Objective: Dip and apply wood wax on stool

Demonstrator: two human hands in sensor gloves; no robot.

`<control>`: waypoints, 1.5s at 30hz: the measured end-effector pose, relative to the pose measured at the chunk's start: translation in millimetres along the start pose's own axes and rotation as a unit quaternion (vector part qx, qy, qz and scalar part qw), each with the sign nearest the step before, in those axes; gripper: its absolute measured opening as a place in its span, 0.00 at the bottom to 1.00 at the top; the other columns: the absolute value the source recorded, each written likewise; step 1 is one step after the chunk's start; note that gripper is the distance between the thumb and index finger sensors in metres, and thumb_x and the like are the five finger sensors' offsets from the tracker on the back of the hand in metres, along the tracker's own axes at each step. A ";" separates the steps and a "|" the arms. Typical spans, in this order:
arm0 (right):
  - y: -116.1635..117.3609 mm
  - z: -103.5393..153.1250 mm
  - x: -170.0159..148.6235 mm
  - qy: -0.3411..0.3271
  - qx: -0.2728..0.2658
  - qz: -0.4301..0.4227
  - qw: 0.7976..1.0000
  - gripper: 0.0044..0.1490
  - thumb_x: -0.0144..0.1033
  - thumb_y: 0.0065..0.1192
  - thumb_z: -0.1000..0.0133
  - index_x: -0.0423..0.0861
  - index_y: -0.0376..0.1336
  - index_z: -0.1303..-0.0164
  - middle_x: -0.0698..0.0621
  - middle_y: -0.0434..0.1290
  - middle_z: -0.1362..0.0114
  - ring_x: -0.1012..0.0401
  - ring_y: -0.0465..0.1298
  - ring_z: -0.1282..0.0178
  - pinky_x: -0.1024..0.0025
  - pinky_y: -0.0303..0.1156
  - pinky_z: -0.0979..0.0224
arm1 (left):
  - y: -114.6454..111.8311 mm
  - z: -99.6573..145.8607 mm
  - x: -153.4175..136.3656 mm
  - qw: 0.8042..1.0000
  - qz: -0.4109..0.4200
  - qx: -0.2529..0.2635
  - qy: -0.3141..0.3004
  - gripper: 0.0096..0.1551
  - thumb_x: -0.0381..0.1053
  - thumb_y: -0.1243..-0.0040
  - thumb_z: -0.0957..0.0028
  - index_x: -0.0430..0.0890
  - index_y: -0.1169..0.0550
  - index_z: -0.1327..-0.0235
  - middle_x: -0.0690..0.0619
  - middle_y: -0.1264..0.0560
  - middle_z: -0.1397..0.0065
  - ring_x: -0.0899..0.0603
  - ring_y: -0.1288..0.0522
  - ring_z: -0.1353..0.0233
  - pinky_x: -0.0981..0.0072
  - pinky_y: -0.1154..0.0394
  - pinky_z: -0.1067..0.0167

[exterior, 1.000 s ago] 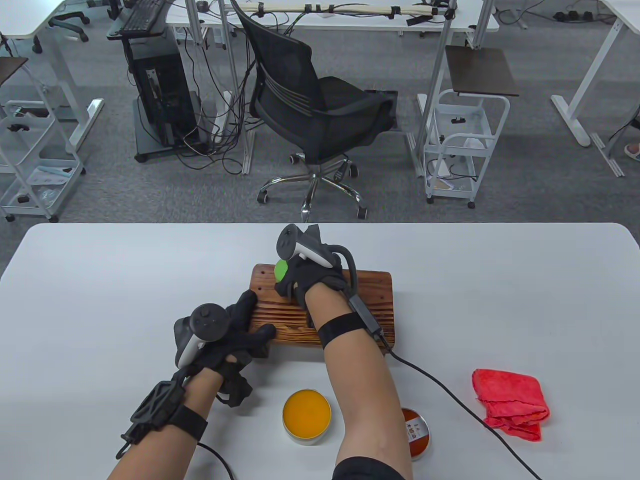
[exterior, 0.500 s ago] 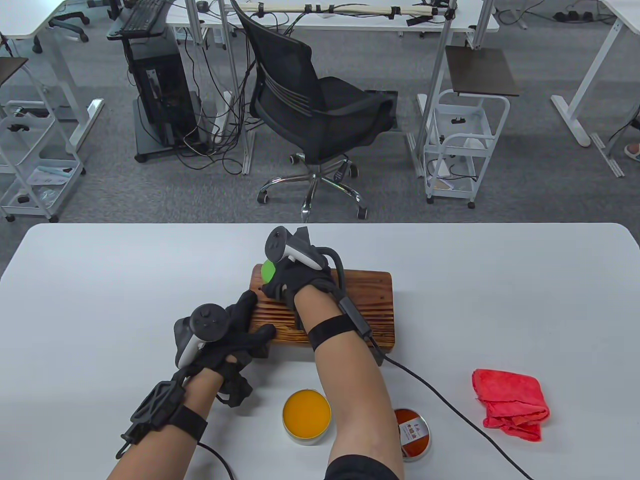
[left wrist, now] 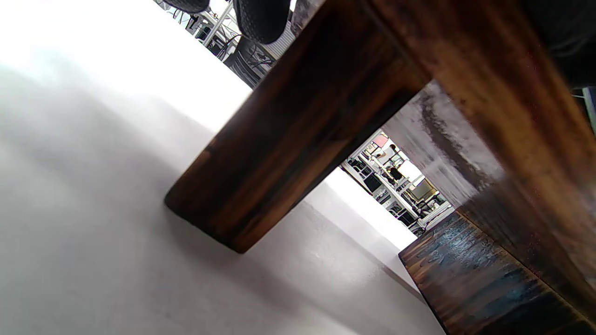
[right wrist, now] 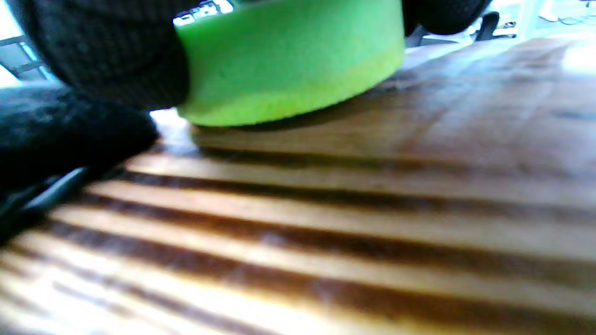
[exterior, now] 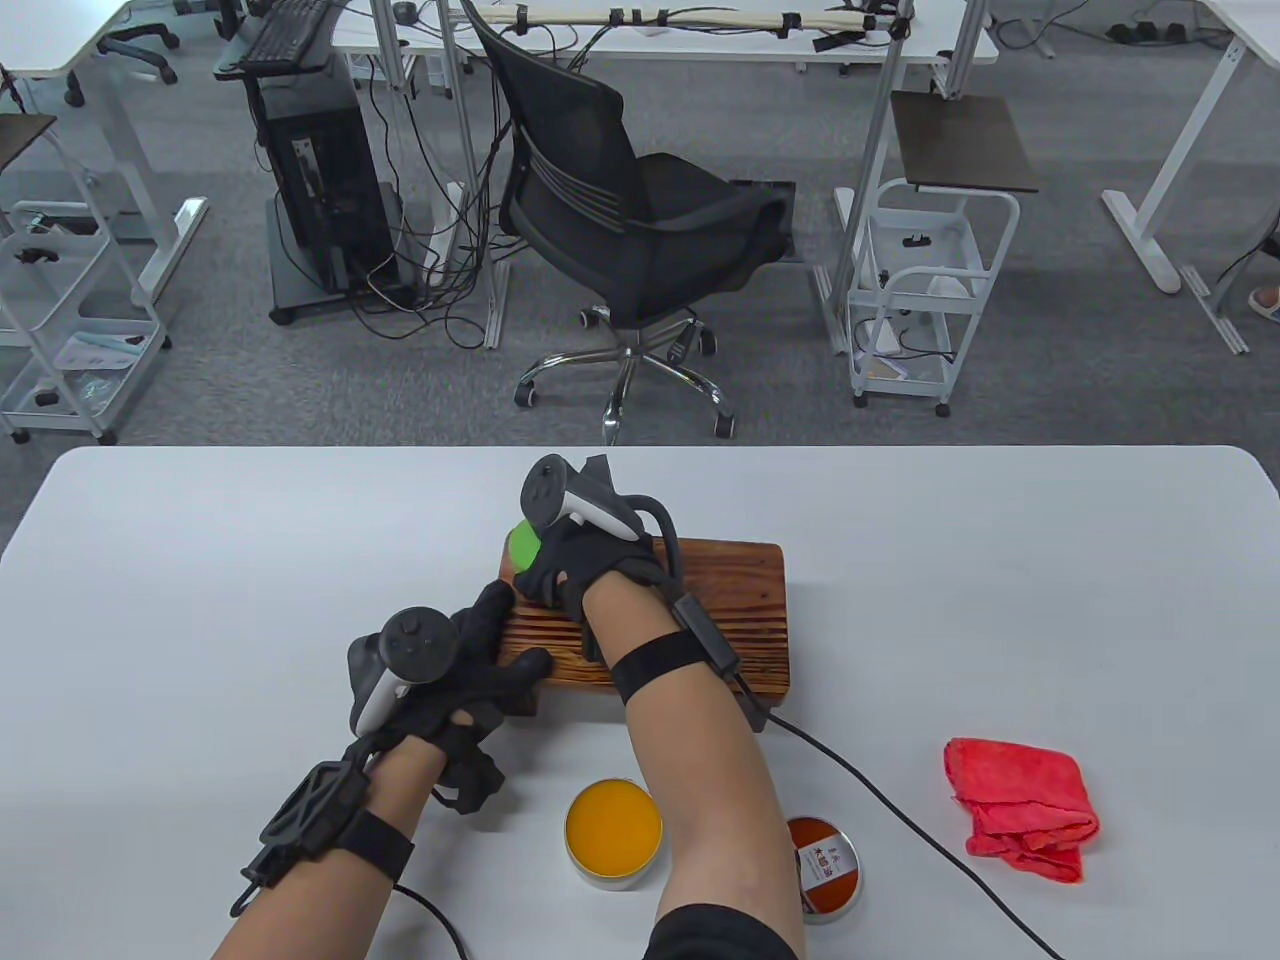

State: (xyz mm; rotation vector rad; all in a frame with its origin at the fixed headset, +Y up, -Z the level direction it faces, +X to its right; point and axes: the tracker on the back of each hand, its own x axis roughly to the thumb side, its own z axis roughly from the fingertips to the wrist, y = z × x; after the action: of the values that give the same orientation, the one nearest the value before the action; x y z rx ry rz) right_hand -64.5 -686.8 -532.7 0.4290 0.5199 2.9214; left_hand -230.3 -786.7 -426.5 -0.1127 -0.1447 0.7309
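Waxing the stool top: right hand point(exterior: 590, 560) grips a green sponge pad point(exterior: 523, 545) pressed flat on the stool's point(exterior: 735, 600) far-left corner.
Largest to smallest: white table point(exterior: 1000, 560) carries the grooved wooden stool at centre; left hand point(exterior: 470, 660) braces its near-left corner, fingers spread over the edge, thumb on the slats, nothing held; red cloth point(exterior: 1020, 808) lies well to the right; open wax tin point(exterior: 613, 833) with orange wax sits near the front edge, its lid point(exterior: 827, 867) just right of the forearm; right wrist view shows the pad's face touching wood.
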 end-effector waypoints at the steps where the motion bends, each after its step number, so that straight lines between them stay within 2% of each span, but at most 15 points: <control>1: -0.3 2.0 -2.1 -0.004 0.002 -0.002 1.000 0.62 0.66 0.74 0.50 0.60 0.46 0.10 0.44 0.44 0.12 0.36 0.57 0.22 0.31 0.60 0.23 | -0.1 0.0 0.1 1.000 0.000 0.000 0.000 0.67 0.83 0.41 0.56 0.59 0.58 0.14 0.38 0.47 0.13 0.22 0.54 0.19 0.10 0.59 0.35; 8: 0.2 5.6 -6.7 -0.001 -0.031 -0.008 0.999 0.65 0.70 0.73 0.52 0.58 0.46 0.10 0.43 0.46 0.13 0.38 0.60 0.23 0.33 0.62 0.25 | -0.3 0.2 0.1 1.000 -0.002 0.003 0.001 0.66 0.83 0.42 0.56 0.58 0.58 0.14 0.38 0.48 0.13 0.22 0.54 0.19 0.11 0.59 0.35; 14: -20.7 28.1 -37.7 0.018 -0.091 -0.027 0.995 0.66 0.73 0.72 0.55 0.57 0.47 0.11 0.43 0.51 0.14 0.38 0.65 0.25 0.33 0.67 0.28 | -0.1 -0.1 -0.1 1.000 -0.003 0.001 0.000 0.67 0.83 0.41 0.56 0.59 0.58 0.14 0.38 0.48 0.13 0.22 0.54 0.19 0.10 0.59 0.35; 19: -51.6 67.9 -95.2 0.059 -0.153 -0.058 0.985 0.67 0.75 0.72 0.56 0.55 0.48 0.12 0.42 0.53 0.15 0.39 0.68 0.27 0.34 0.69 0.30 | 0.0 0.0 -0.2 1.000 -0.006 0.003 0.001 0.66 0.83 0.42 0.56 0.59 0.58 0.14 0.38 0.48 0.13 0.22 0.54 0.19 0.11 0.59 0.35; 22: -67.9 99.1 -142.1 0.108 -0.189 -0.062 0.974 0.68 0.76 0.72 0.56 0.54 0.48 0.12 0.42 0.53 0.15 0.39 0.69 0.27 0.34 0.70 0.31 | 0.1 -0.5 -0.9 1.000 0.000 -0.002 0.000 0.66 0.83 0.42 0.56 0.59 0.58 0.14 0.37 0.49 0.13 0.22 0.54 0.19 0.11 0.58 0.34; 26: -73.0 133.2 -203.2 0.183 -0.216 -0.072 0.956 0.68 0.76 0.71 0.56 0.53 0.48 0.12 0.41 0.54 0.16 0.39 0.70 0.28 0.34 0.71 0.31 | 0.6 -0.6 -0.9 1.000 -0.004 -0.003 0.000 0.66 0.83 0.42 0.56 0.59 0.58 0.14 0.37 0.49 0.13 0.22 0.54 0.19 0.11 0.58 0.34; 30: -55.0 151.9 -255.4 0.248 -0.217 -0.082 0.941 0.69 0.77 0.71 0.56 0.53 0.48 0.12 0.41 0.54 0.16 0.39 0.71 0.28 0.35 0.72 0.32 | 0.8 -0.6 -1.0 1.000 -0.005 -0.003 0.000 0.67 0.83 0.42 0.56 0.59 0.58 0.14 0.37 0.49 0.13 0.22 0.54 0.19 0.11 0.58 0.34; 34: -21.4 151.0 -285.6 0.282 -0.205 -0.089 0.933 0.69 0.77 0.71 0.57 0.52 0.49 0.13 0.40 0.55 0.17 0.39 0.71 0.29 0.35 0.73 0.33 | 0.9 -0.7 -1.1 1.000 -0.006 -0.003 0.000 0.67 0.83 0.42 0.56 0.59 0.58 0.14 0.37 0.49 0.13 0.22 0.54 0.19 0.11 0.58 0.34; 42: 34.9 127.6 -304.1 0.314 -0.177 -0.084 0.929 0.69 0.77 0.71 0.57 0.51 0.49 0.13 0.40 0.56 0.18 0.39 0.72 0.29 0.35 0.74 0.34 | 0.7 -0.7 -1.2 1.000 -0.005 -0.003 -0.001 0.67 0.83 0.42 0.56 0.59 0.58 0.14 0.37 0.49 0.13 0.22 0.54 0.19 0.11 0.58 0.34; 45: 47.9 119.3 -304.4 0.320 -0.163 -0.076 0.930 0.69 0.76 0.71 0.57 0.51 0.49 0.13 0.39 0.55 0.18 0.39 0.72 0.29 0.35 0.74 0.34 | 0.6 -0.9 -1.4 1.000 -0.004 -0.003 -0.002 0.67 0.83 0.42 0.56 0.59 0.58 0.14 0.37 0.49 0.13 0.22 0.54 0.19 0.11 0.58 0.34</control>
State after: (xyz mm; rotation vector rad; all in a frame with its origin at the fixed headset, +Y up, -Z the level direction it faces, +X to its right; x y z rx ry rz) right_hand 256.1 -751.1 -485.2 -0.5985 0.1059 2.8602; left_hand -231.6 -787.3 -427.6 -0.1172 -0.1507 0.7217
